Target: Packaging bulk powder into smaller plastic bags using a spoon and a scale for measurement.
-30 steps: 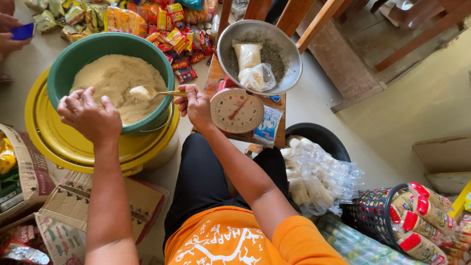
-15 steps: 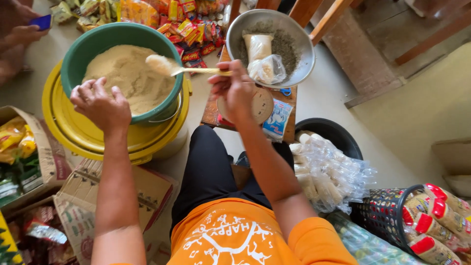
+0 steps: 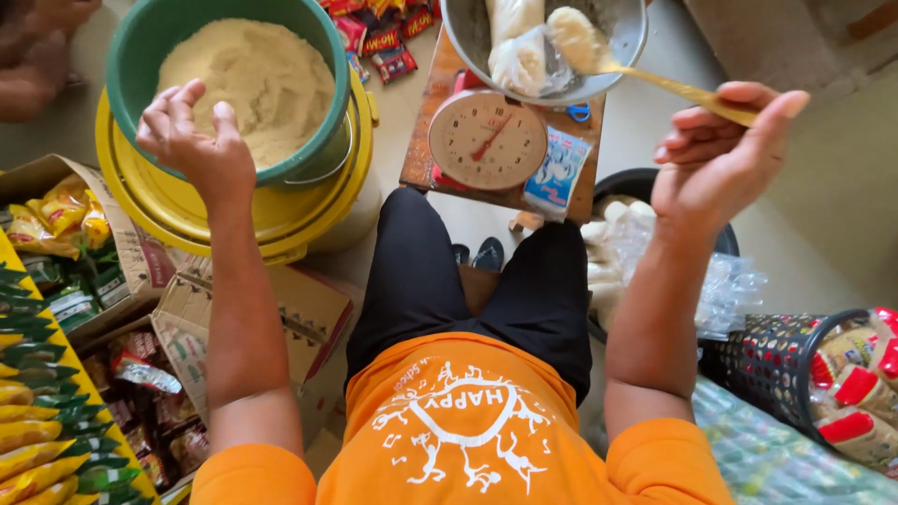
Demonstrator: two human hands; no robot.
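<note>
Flour (image 3: 572, 36) heaped on my right hand's (image 3: 716, 154) gripped spoon (image 3: 655, 79) hovers over the pan's seemingly part-filled bag (image 3: 520, 58), left hand (image 3: 192, 140) loosely open on the bucket (image 3: 131, 70).

Small shop, weighing scale (image 3: 487, 140), snack packets (image 3: 379, 37)

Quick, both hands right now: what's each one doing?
Left hand: open, fingers spread, resting on the green bucket rim.
Right hand: closed on the spoon, heaped with powder, over the metal bowl.
</note>
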